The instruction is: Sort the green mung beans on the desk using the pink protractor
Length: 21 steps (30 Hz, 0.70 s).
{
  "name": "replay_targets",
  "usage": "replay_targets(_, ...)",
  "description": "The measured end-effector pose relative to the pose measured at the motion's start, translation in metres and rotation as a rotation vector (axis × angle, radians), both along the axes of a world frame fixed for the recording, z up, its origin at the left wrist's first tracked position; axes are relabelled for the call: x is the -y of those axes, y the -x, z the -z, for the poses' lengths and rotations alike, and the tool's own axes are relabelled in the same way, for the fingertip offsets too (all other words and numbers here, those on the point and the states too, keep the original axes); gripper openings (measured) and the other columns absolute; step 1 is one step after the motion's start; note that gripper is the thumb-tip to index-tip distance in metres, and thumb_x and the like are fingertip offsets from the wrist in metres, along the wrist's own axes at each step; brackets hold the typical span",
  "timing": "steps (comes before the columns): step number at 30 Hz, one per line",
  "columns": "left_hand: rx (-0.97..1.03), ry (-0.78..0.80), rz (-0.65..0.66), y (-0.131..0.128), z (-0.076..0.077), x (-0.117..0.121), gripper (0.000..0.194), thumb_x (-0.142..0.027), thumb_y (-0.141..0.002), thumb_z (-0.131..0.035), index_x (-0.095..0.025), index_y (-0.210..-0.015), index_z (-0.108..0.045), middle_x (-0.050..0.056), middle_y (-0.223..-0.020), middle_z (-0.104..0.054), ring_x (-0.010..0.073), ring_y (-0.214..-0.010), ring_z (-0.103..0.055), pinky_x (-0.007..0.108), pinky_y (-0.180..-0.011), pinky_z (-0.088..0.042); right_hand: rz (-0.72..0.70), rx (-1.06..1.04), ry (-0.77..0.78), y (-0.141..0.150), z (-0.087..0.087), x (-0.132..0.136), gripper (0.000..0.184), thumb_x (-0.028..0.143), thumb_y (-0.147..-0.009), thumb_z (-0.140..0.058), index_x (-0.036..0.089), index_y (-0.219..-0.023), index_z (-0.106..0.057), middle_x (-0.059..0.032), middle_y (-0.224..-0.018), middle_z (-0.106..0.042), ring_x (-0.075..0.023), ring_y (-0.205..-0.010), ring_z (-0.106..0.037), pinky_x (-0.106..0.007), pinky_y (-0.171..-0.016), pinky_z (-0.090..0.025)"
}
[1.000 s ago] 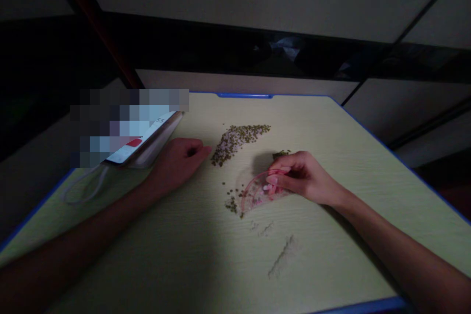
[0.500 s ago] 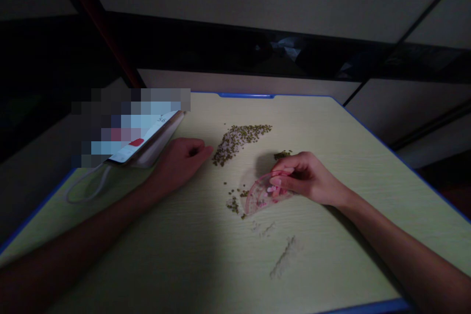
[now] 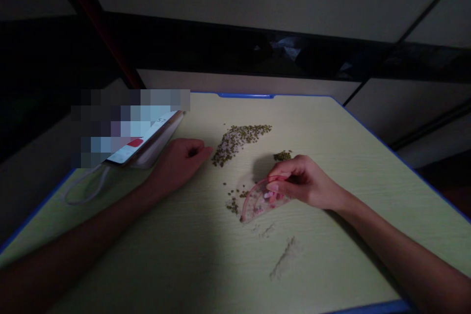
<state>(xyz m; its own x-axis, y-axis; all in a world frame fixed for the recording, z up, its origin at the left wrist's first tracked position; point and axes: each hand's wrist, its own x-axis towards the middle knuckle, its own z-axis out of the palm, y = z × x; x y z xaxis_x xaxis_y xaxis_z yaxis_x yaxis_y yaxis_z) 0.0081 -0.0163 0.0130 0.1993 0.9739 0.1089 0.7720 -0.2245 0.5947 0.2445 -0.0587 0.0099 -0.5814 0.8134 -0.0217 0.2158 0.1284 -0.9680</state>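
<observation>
My right hand [image 3: 307,181] pinches a clear pink protractor [image 3: 253,206] between thumb and fingers, tilted, its left tip low by the table surface. Left of that tip lies a small scatter of green beans [image 3: 232,203] mixed with pale grains. Just behind my right hand is a little heap of green beans [image 3: 282,155]. My left hand [image 3: 184,157] rests on the table as a loose fist, with nothing visible in it. Its thumb points at a larger spread of green beans and white grains [image 3: 237,142], very close to the thumb tip.
The pale wood-look table [image 3: 342,255] has a blue rim. A line of white powder or fine grains [image 3: 283,257] lies near the front, with a fainter patch behind it. At left a phone [image 3: 128,149] leans on a stand, a cord loop [image 3: 83,201] beside it.
My right hand and the protractor have shifted slightly toward me and to the left. My left hand stays in place, and the bean piles look the same.
</observation>
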Motion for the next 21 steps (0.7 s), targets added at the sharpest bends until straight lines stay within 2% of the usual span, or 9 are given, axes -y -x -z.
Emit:
replay_targets(8, 0.001, 0.002, -0.005, 0.0002, 0.0007, -0.0004, 0.035, -0.036, -0.071, -0.043, -0.018, -0.044, -0.030, -0.006, -0.044, -0.027, 0.0073, -0.045, -0.029, 0.022, -0.045, -0.023, -0.026, 0.000, -0.011, 0.0013, -0.0001, 0.0013, 0.015, 0.019, -0.076, -0.055, 0.009, -0.064, -0.055, -0.0055, -0.057, -0.061, -0.0076, -0.048, -0.052, -0.018, -0.044, -0.039)
replay_targets(21, -0.012, 0.014, 0.000, -0.0003, -0.0019, 0.0008, 0.034, -0.035, -0.072, -0.042, -0.019, -0.044, -0.030, -0.006, -0.043, -0.027, 0.0077, -0.045, -0.030, 0.022, -0.045, -0.023, -0.217, 0.054, -0.091, -0.0027, -0.0042, 0.0066, 0.011, 0.014, -0.075, -0.056, 0.009, -0.070, -0.064, -0.0053, -0.062, -0.064, -0.0094, -0.054, -0.057, -0.018, -0.046, -0.042)
